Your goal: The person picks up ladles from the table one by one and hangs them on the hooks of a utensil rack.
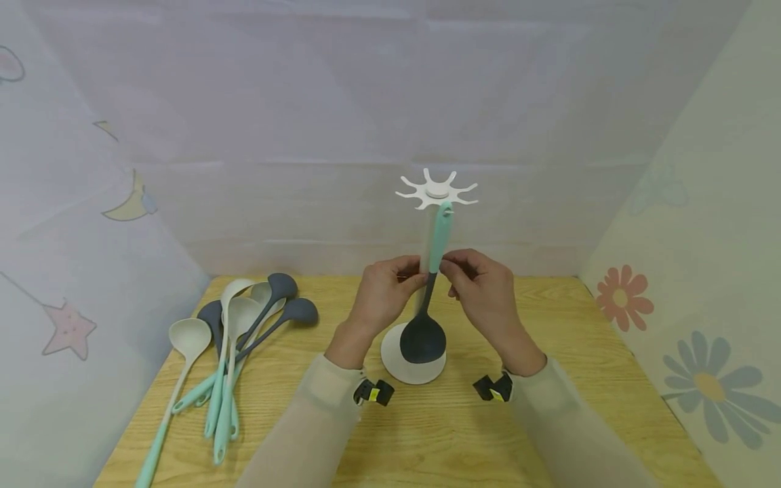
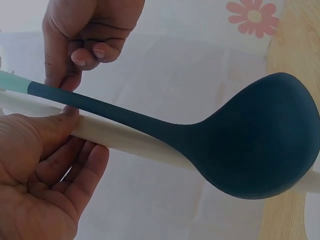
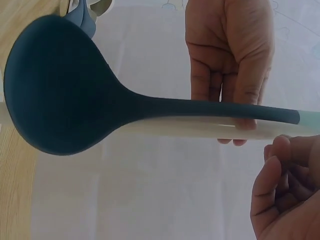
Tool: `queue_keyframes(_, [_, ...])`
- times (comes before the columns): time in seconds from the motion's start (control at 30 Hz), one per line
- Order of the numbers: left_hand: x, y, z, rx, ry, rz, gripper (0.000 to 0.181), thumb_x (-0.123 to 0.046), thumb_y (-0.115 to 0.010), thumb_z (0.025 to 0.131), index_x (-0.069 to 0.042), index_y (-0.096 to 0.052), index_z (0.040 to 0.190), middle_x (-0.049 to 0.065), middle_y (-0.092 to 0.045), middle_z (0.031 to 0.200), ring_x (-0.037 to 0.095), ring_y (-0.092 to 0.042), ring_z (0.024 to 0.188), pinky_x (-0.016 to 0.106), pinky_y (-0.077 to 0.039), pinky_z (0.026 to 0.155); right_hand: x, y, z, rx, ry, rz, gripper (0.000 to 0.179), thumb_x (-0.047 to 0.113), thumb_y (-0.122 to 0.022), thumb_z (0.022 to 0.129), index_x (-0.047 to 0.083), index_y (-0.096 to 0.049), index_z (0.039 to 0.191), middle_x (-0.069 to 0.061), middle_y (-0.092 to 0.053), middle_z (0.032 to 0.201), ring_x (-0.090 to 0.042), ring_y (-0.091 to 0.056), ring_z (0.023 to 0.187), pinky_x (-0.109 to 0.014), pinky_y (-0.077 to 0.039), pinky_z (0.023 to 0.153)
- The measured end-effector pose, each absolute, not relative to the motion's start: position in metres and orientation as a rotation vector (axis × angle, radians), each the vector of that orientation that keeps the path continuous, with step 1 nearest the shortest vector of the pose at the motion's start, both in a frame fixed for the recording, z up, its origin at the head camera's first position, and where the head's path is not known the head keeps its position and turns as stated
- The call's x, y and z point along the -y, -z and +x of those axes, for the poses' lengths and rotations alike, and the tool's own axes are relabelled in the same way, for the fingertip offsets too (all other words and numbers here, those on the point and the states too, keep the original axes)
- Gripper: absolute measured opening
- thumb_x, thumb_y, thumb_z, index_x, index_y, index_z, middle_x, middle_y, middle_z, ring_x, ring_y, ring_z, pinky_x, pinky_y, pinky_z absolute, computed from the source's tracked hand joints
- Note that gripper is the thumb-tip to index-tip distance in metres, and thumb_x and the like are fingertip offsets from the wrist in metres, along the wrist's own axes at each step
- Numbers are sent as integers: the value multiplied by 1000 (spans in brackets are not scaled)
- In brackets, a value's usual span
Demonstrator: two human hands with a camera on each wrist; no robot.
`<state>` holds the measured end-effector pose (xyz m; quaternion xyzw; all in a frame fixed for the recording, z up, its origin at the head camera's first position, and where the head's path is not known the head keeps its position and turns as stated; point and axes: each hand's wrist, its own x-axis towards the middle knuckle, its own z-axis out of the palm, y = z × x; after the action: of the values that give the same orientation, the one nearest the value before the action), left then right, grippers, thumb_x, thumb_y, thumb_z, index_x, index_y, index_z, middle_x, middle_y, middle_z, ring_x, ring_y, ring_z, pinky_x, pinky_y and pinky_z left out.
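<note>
Red flower (image 1: 620, 297), pink star (image 1: 69, 330)

Soft, even light — faint shadows on wooden table (image 1: 439, 440); head view slightly hazy.

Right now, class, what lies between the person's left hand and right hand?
In the head view, the white pole and, in front of it, the dark ladle lie between the left hand and right hand.
</note>
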<state>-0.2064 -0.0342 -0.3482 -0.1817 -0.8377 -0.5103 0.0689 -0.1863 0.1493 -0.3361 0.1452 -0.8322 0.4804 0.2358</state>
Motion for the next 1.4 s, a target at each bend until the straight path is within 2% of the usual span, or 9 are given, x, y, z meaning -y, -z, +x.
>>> queue_keyframes(0.17, [38,349,-204,2507,1566,-557,35,-20,-73,102,-12,-72,136,5,-78,122,20,-74,115,35,-60,96,-150,336,-193,2347,-1292,378,14,15,-73,101,7,-80,110,-8,-74,79,-9,-64,59,-25,-53,52])
queue_keyframes(0.33, [42,351,-202,2478,1629,-541,34,-24,-72,103,-14,-73,135,3,-77,123,19,-73,115,36,-60,96,-152,334,-199,2381,-1330,398,16,10,-71,101,5,-79,114,-12,-73,80,-9,-62,62,-23,-53,55])
queue_keyframes(0.57, [47,355,-197,2484,1653,-503,31,-23,-72,103,-13,-74,132,3,-77,121,19,-73,115,38,-60,97,-150,330,-206,2382,-1407,468,14,13,-74,99,5,-79,110,-12,-73,89,-13,-60,64,-24,-53,60])
queue_keyframes(0.77, [52,361,-193,2498,1641,-486,29,-19,-68,105,-11,-73,133,5,-77,123,21,-72,116,38,-60,98,-146,329,-215,2370,-1467,531,9,17,-80,96,9,-80,101,-9,-72,84,-18,-61,62,-26,-51,57])
queue_keyframes(0.97, [66,372,-185,2571,1551,-449,29,-21,-68,105,-13,-73,132,3,-77,123,20,-72,116,39,-59,98,-145,327,-216,2343,-1439,507,13,21,-83,94,9,-80,91,-4,-64,68,-18,-54,57,-27,-45,53])
queue_keyframes(1.13, [90,379,-175,2661,1412,-360,28,-24,-69,105,-15,-74,131,1,-77,121,22,-73,111,41,-60,95,-146,326,-214,2316,-1488,461,14,19,-84,93,5,-81,93,-2,-59,62,-13,-50,56,-26,-40,52])
queue_keyframes(1.3, [126,386,-166,2789,1204,-224,28,-26,-67,106,-15,-74,131,4,-77,121,26,-73,106,46,-60,89,-148,324,-210,2277,-1553,439,15,16,-84,93,2,-81,95,9,-60,61,-11,-50,57,-24,-41,53])
queue_keyframes(1.4, [155,390,-163,2857,1080,-125,28,-26,-65,107,-13,-74,130,6,-77,118,28,-72,104,50,-58,89,-149,325,-208,2268,-1559,448,16,17,-83,94,1,-82,97,9,-62,63,-11,-51,57,-24,-41,53])
